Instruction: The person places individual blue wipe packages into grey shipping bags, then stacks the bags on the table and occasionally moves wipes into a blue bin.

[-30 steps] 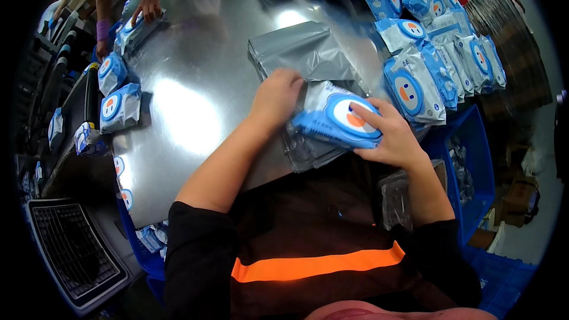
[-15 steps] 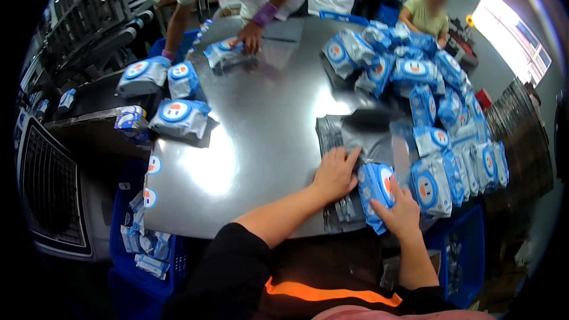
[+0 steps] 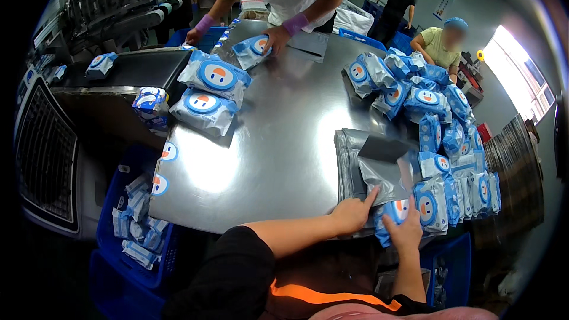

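Observation:
A blue-and-white soft pack of wipes (image 3: pixel 398 208) lies at the near edge of the metal table. My right hand (image 3: pixel 405 229) grips it from the near side, thumb and fingers on its top. The far end of the pack meets the mouth of a grey plastic bag (image 3: pixel 379 179) and seems partly covered by the film. My left hand (image 3: pixel 352 216) is at the bag's near edge, index finger stretched onto the film and the other fingers bent, seemingly holding the edge. Beneath lies a stack of flat grey bags (image 3: pixel 349 160).
Right of my hands, many wipes packs (image 3: pixel 431 204) are heaped. Two more packs (image 3: pixel 204 109) lie at the left by a black conveyor (image 3: pixel 142 66). Across the metal table (image 3: pixel 278 142), a co-worker's hand (image 3: pixel 277 38) holds another pack. Blue crates (image 3: pixel 169 255) stand below.
My right hand has pushed the pack against the bag's mouth, and less of the pack shows. My left hand has shifted to the bag's near edge. The view has turned slightly.

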The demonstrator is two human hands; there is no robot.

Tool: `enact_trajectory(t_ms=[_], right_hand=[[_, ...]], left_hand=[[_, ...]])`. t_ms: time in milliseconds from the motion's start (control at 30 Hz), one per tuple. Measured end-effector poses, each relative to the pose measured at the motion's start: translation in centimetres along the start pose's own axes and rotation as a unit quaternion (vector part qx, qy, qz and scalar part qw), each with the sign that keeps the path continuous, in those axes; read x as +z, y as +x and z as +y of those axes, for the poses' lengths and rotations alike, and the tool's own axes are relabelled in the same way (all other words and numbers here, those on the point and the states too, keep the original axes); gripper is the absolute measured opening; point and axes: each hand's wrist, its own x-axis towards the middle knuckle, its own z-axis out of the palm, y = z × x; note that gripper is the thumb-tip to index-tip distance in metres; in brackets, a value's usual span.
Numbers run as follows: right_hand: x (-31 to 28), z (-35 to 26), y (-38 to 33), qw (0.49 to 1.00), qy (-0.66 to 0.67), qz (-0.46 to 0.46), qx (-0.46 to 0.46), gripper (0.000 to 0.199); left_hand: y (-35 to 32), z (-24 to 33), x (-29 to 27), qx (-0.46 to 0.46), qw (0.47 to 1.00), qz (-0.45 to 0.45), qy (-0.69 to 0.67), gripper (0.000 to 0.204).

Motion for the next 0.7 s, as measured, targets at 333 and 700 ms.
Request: enact_trajectory(t_ms=[333,700], right_hand=[[-3.8,-2.8,3.8,0.97,-0.096,-0.216,-0.056,0.124],[7.6,-0.7,12.4,0.98,0.125,0.133,-0.073,0.041]], left_hand=[[-0.4,-1.9,1.0,-0.053,0.997,-0.005,-0.06,0.092],[-0.3,-1.7,-1.1,-0.146,0.986,0.026,-0.077,0.09]])
